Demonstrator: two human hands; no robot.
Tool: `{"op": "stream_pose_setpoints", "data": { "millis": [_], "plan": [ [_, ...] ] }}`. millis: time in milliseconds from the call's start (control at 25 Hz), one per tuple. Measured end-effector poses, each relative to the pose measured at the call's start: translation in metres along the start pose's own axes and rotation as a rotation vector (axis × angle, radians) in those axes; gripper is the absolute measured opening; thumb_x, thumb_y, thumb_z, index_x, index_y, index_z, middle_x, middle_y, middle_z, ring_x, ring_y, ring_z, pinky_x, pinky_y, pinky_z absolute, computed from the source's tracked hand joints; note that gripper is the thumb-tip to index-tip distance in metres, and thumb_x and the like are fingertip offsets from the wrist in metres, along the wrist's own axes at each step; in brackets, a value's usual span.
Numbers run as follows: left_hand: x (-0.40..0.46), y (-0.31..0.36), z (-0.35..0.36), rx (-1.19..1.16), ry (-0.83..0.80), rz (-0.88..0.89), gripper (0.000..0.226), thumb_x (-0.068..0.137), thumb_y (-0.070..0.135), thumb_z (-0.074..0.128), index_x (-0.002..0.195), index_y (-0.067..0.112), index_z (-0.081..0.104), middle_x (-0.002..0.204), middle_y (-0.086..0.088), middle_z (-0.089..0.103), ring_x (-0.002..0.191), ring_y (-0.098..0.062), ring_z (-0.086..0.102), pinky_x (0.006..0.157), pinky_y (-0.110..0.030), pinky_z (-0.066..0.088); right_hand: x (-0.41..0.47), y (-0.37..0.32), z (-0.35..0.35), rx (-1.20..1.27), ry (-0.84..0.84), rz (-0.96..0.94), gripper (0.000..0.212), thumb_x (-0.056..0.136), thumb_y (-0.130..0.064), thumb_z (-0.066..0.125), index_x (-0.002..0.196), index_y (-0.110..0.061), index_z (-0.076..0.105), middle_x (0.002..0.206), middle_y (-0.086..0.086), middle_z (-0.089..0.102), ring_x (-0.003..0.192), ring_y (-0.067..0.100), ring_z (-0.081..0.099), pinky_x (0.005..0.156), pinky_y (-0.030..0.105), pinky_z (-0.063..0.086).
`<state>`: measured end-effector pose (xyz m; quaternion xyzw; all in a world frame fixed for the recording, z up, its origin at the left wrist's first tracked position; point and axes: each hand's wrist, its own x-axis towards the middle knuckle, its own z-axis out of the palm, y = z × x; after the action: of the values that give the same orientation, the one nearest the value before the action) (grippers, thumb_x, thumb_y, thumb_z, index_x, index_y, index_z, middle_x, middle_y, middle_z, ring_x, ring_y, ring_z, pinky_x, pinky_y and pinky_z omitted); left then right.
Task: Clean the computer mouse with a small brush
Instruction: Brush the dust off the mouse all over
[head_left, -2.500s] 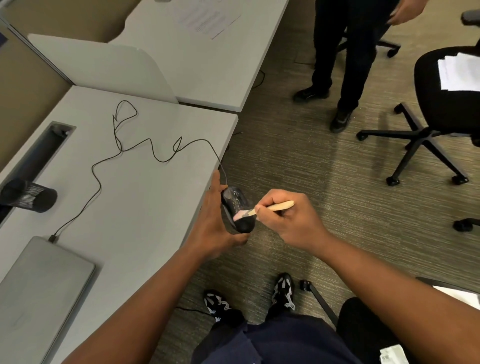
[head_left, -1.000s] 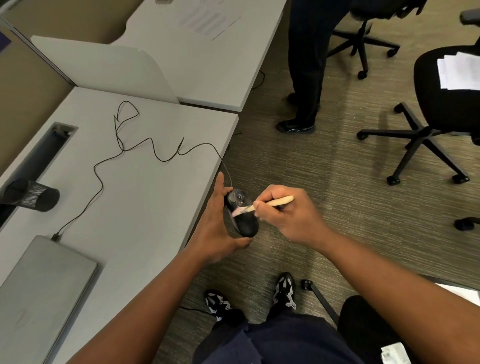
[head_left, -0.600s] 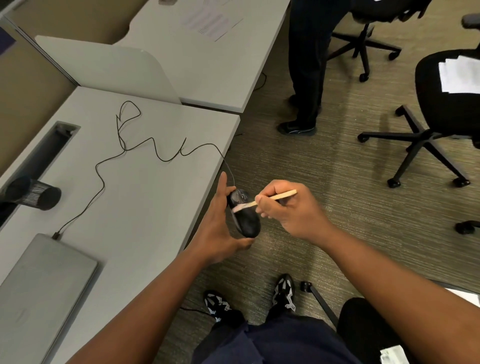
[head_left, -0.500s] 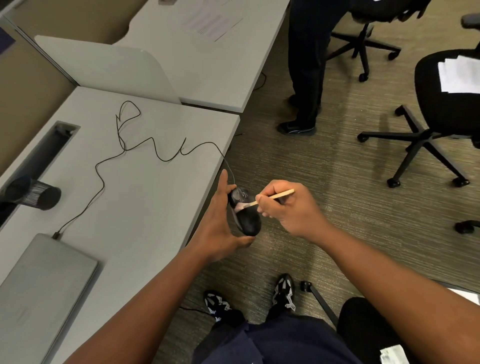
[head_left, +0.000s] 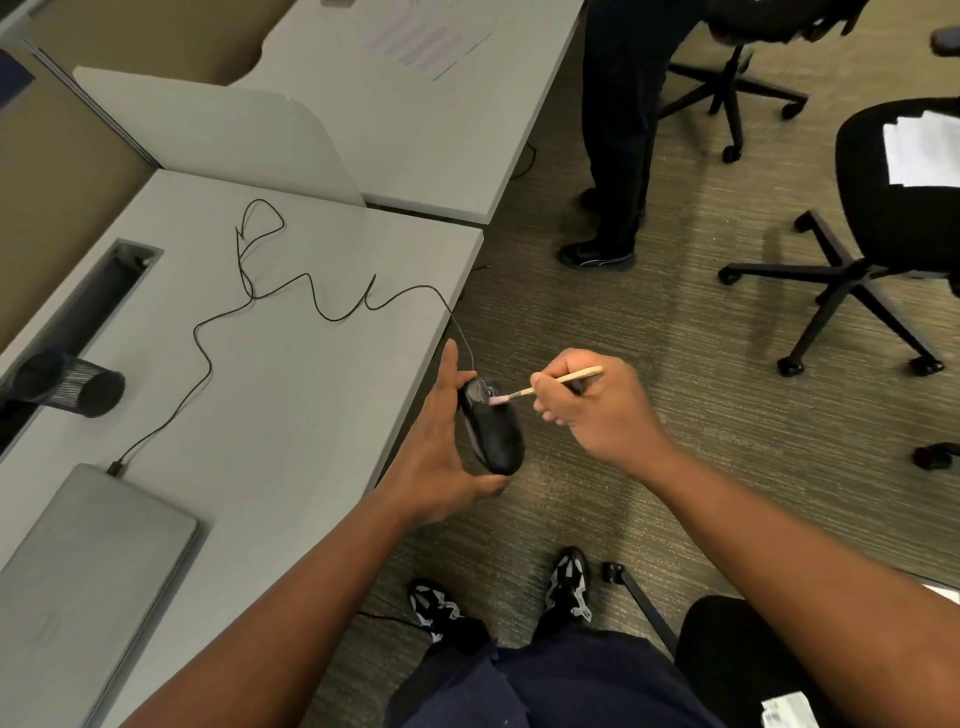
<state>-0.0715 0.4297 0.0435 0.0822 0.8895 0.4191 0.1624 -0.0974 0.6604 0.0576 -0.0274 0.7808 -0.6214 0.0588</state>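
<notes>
My left hand (head_left: 434, 447) holds a black wired computer mouse (head_left: 491, 423) in the air just off the desk's right edge, thumb up along its left side and fingers under it. My right hand (head_left: 597, 410) pinches a small brush with a pale wooden handle (head_left: 563, 378). Its pink bristles touch the front of the mouse, near the buttons. The mouse's thin black cable (head_left: 311, 306) runs back across the grey desk (head_left: 291, 395) to a closed laptop.
A closed grey laptop (head_left: 78, 577) lies at the desk's near left, a black mesh cup (head_left: 78, 384) on its side beyond it. A person stands on the carpet (head_left: 618, 156) at the upper middle. Black office chairs (head_left: 883, 208) stand to the right. My own feet are below.
The brush tip has worked from the mouse's rear half up to its front end in short strokes. My left hand kept hold of the mouse. The standing person stepped left.
</notes>
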Motion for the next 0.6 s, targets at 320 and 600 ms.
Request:
{"op": "stream_pose_setpoints", "data": {
  "millis": [320,600],
  "plan": [
    [-0.001,0.001,-0.004,0.018,-0.022,0.013,0.163,0.061,0.030,0.101,0.159,0.056,-0.027,0.162,0.015,0.033,0.147,-0.002,0.038,0.115,-0.027,0.039,0.010,-0.014,-0.018,0.041,-0.159,-0.021,0.005,0.088,-0.030,0.069,0.088,-0.026,0.072,0.082,0.008,0.078,0.077,0.038,0.074,0.064,0.056,0.058],
    [-0.001,0.000,-0.005,0.012,-0.084,0.012,0.163,0.061,0.030,0.098,0.158,0.055,-0.030,0.155,0.023,0.036,0.143,0.004,0.043,0.111,-0.019,0.042,0.015,-0.016,-0.018,0.031,-0.255,0.004,0.007,0.094,-0.021,0.071,0.088,-0.023,0.073,0.083,0.009,0.079,0.078,0.032,0.076,0.066,0.038,0.062]
  ]
}}
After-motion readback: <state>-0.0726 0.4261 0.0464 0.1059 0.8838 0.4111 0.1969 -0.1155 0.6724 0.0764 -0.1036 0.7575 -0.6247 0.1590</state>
